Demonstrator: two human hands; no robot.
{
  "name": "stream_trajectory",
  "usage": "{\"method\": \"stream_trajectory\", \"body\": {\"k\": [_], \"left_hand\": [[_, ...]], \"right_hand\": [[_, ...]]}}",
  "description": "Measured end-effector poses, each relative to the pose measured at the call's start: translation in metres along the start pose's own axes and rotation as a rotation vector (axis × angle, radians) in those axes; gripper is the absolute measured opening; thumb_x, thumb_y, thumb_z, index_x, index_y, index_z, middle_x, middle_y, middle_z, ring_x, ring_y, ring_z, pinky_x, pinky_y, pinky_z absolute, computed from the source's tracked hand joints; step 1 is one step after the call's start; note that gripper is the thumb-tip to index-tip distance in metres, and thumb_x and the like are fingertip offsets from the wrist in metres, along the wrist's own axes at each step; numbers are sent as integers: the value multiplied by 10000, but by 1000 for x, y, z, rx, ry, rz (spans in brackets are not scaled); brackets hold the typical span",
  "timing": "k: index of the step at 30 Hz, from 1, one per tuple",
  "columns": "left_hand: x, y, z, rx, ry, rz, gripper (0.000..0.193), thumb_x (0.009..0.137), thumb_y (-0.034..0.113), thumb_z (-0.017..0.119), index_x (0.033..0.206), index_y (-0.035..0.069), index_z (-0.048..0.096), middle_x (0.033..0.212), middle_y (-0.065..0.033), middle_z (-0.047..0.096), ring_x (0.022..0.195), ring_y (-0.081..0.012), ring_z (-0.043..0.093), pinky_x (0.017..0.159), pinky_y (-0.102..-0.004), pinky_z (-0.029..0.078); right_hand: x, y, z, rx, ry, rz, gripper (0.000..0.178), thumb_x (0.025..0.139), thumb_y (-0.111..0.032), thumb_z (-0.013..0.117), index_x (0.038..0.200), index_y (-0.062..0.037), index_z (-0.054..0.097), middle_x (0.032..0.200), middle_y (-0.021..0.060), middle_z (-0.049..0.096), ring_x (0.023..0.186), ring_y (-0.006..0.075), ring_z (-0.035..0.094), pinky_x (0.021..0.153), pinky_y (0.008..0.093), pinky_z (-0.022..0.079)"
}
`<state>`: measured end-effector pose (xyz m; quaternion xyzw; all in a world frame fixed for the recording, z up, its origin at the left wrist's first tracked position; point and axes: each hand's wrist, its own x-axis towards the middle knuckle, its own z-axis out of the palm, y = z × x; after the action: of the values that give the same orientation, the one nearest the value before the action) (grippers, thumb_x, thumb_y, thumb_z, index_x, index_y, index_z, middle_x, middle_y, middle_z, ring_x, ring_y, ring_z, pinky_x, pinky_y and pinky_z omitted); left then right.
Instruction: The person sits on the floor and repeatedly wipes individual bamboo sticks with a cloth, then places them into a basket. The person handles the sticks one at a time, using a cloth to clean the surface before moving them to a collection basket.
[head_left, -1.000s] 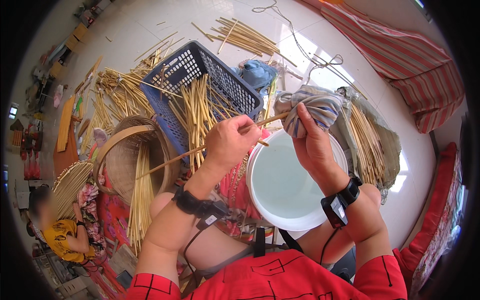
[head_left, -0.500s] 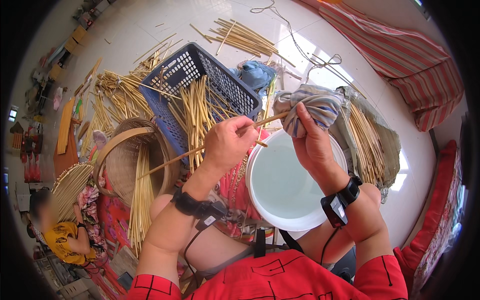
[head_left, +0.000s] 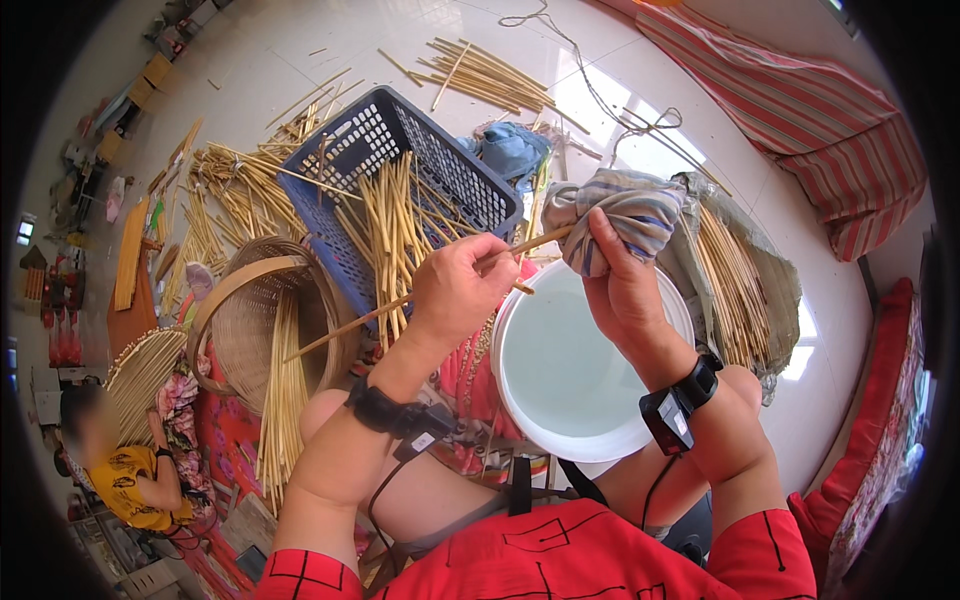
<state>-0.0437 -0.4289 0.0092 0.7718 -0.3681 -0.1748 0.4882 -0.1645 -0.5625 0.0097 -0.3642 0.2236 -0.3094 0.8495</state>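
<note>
My left hand (head_left: pixel 462 288) is closed round a long thin tan stalk (head_left: pixel 352 328), fingers pinched together. One end slants down toward the wicker basket; the other runs up right into a bunched striped cloth (head_left: pixel 640 215). A short stalk end also pokes out below the left fingers. My right hand (head_left: pixel 625 285) grips the cloth, thumb pressed on top, where the stalk enters it. The cloth hides that tip of the stalk. Beneath both hands, mostly below the right one, stands a white bucket (head_left: pixel 498 372) of cloudy pale water.
A blue plastic crate (head_left: pixel 318 215) with stalks stands ahead, beside a handled wicker basket (head_left: pixel 262 262). More stalks (head_left: pixel 735 285) lie in a grey-green sack at right. Blue cloth (head_left: pixel 512 152) and loose stalks (head_left: pixel 480 75) lie beyond. A person in yellow (head_left: pixel 135 485) sits at far left.
The stalk and my left hand have shifted slightly to the right, toward the cloth. My right hand keeps its grip, almost unmoved.
</note>
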Motion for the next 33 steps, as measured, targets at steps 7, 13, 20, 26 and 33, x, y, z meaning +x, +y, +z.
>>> {"method": "stream_trajectory", "body": {"k": [7, 13, 20, 26, 33], "left_hand": [[2, 12, -4, 158, -49, -131, 217, 797, 205, 600, 793, -10, 628, 607, -83, 598, 551, -112, 544, 549, -283, 438], [1, 12, -5, 84, -21, -62, 228, 804, 214, 587, 772, -9, 626, 572, -76, 574, 528, -122, 527, 535, -287, 427], [2, 10, -2, 127, -25, -62, 208, 806, 187, 569, 802, -11, 632, 577, -88, 579, 522, -131, 541, 529, -289, 432], [1, 4, -3, 95, -41, 24, 171, 815, 156, 567, 849, 3, 636, 658, -112, 624, 578, -164, 603, 560, -305, 460], [7, -5, -18, 288, -126, 126, 184, 905, 191, 542, 984, 40, 611, 763, -131, 638, 684, -272, 632, 630, -337, 482]], "right_hand": [[-3, 0, 4, -47, -67, -22, 223, 938, -155, 566, 1135, -51, 557, 1066, 56, 628, 1005, 153, 592, 890, 307, 461], [-1, 1, 1, -39, -46, -13, 224, 939, -164, 564, 1132, -49, 560, 1070, 57, 626, 1001, 149, 586, 888, 312, 456], [-2, -1, 3, -51, -55, -21, 217, 942, -162, 559, 1123, -43, 561, 1066, 58, 627, 982, 143, 588, 868, 304, 459], [5, -6, 1, -8, -4, -19, 208, 930, -162, 579, 1109, -57, 560, 1040, 50, 628, 970, 141, 596, 852, 294, 466], [50, -63, -40, 141, 262, -228, 269, 869, -190, 673, 1072, -51, 563, 993, 53, 632, 960, 138, 617, 779, 272, 529]]}}
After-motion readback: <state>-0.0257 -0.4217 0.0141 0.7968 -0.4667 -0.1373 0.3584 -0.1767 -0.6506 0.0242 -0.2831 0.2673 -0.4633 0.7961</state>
